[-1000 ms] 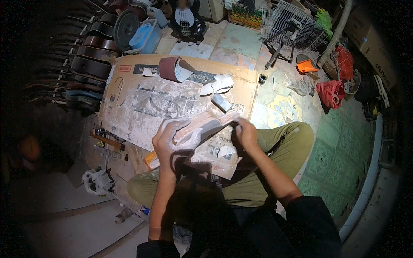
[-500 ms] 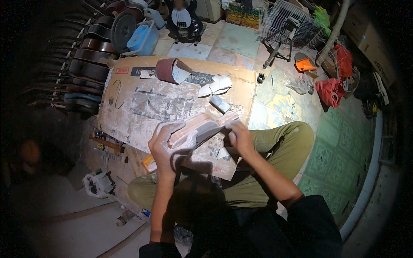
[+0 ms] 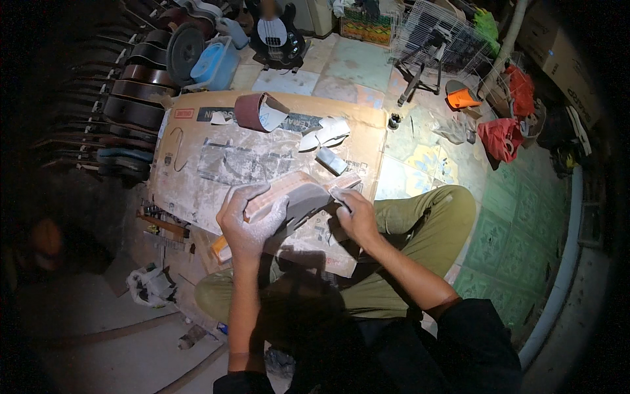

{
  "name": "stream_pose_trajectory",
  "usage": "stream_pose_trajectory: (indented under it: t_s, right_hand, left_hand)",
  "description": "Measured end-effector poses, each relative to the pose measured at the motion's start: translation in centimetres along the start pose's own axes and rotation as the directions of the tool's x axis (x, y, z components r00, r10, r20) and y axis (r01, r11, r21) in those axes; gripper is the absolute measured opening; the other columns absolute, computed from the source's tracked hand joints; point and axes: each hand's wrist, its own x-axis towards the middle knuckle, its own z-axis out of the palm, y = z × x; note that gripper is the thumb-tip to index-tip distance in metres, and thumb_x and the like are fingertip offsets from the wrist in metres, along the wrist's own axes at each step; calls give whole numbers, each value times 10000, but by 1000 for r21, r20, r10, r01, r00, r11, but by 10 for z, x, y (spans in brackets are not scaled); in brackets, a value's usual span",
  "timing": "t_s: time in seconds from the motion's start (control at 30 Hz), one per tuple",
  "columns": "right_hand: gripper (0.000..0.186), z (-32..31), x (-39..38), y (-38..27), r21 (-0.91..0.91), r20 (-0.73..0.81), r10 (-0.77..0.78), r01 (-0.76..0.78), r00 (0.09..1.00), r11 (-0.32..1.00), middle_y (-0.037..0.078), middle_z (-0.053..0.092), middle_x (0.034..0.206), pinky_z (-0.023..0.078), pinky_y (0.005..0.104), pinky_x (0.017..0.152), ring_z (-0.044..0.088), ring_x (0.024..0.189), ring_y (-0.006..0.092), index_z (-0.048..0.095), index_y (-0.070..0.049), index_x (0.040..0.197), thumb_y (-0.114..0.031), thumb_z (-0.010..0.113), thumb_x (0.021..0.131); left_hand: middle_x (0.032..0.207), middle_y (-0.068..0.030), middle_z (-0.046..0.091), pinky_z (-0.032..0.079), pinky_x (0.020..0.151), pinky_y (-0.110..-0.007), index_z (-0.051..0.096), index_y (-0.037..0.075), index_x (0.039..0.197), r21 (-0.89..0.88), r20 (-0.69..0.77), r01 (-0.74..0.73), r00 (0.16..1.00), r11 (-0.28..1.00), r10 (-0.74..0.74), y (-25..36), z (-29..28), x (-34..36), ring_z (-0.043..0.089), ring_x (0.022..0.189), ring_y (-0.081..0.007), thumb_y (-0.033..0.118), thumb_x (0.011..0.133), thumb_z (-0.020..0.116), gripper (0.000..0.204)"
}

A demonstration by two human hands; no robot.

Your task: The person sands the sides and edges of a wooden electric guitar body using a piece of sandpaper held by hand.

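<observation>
My dust-covered left hand is wrapped round the wide end of a wooden piece. Pale pinkish wood shows along its upper edge, its curved side is grey, and a narrow stub sticks out at the right. My right hand is closed at that stub, its fingertips pinching something small and pale against it; what this is cannot be made out. Beneath both hands lies a dusty cardboard sheet. Beyond the wooden piece are a small grey-blue block, torn white-backed paper and a curled brown sandpaper strip.
Several guitars stand in a row at the left, with a blue plastic tub beside them. An electric bass stands at the back. A black tripod, wire cage and red bag are at the right.
The wooden piece and my left hand have shifted slightly left. My right hand has moved a little left and lower, its fingers now closer under the stub.
</observation>
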Motion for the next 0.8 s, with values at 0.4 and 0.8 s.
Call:
stream_pose_trajectory:
  t_s: [0.4, 0.8]
  right_hand:
    - [312, -6, 20, 60, -90, -149, 122, -137, 981, 987, 228, 683, 1124, 511, 416, 969, 646, 1078, 408, 701, 32, 1082, -14, 612, 787]
    - [306, 0, 3, -5, -11, -2, -10, 10, 1000, 1000, 265, 669, 1177, 509, 437, 979, 639, 1090, 440, 694, 22, 1112, -47, 588, 834]
  left_hand:
    - [903, -131, 711, 550, 758, -339, 718, -6, 940, 23, 12, -33, 999, 999, 32, 5, 6, 15, 704, 832, -249, 106, 664, 873, 336]
    - [911, -118, 717, 550, 782, -317, 720, -29, 968, 24, 5, 40, 999, 999, -40, 4, 2, -4, 696, 861, -199, 121, 675, 872, 362]
